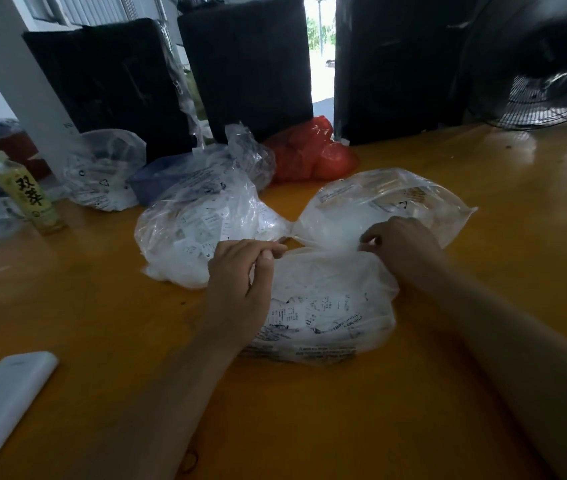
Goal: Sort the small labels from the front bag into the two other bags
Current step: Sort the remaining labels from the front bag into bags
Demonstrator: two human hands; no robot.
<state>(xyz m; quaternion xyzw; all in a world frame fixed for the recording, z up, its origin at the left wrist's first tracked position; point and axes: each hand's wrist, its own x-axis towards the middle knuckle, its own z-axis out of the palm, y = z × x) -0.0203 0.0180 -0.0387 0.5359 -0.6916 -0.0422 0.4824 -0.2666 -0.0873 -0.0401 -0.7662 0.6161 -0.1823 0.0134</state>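
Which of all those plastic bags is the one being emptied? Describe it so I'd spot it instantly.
Start at the orange table and find the person's two hands. The front bag lies right under them, nearest the camera; the left hand and right hand pinch its top edge. The other clear bags lie farther back, untouched.

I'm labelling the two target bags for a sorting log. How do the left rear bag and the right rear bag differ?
The left rear bag shows many small printed labels through its plastic; the right rear bag looks mostly milky white inside, with only faint print near its top. The left rear bag sits behind the left hand and the right rear bag behind the right hand. Both are clear plastic, lie on the yellow table, and their corners meet in the middle.
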